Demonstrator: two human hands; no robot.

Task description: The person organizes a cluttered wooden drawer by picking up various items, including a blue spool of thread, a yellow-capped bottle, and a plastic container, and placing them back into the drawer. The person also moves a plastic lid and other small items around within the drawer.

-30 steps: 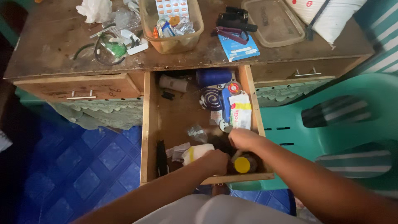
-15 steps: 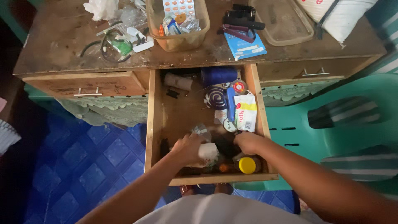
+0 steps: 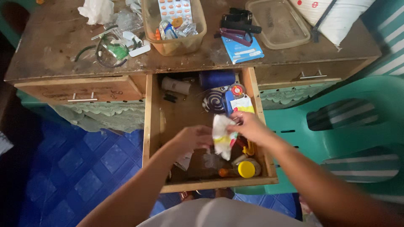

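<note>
— What do we have in our hands?

— Our left hand and right hand both pinch a crumpled white and yellow packet, lifted above the open drawer.

— And in the drawer?

— We see a yellow-capped jar at the front, a coil and a blue roll at the back.

— On the counter?

— A clear tub holding pill strips, beside a flat lid.

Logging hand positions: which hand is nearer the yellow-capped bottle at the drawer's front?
Right. The right hand sits above the yellow-capped bottle, pinching a white packet; the left hand is farther left.
</note>
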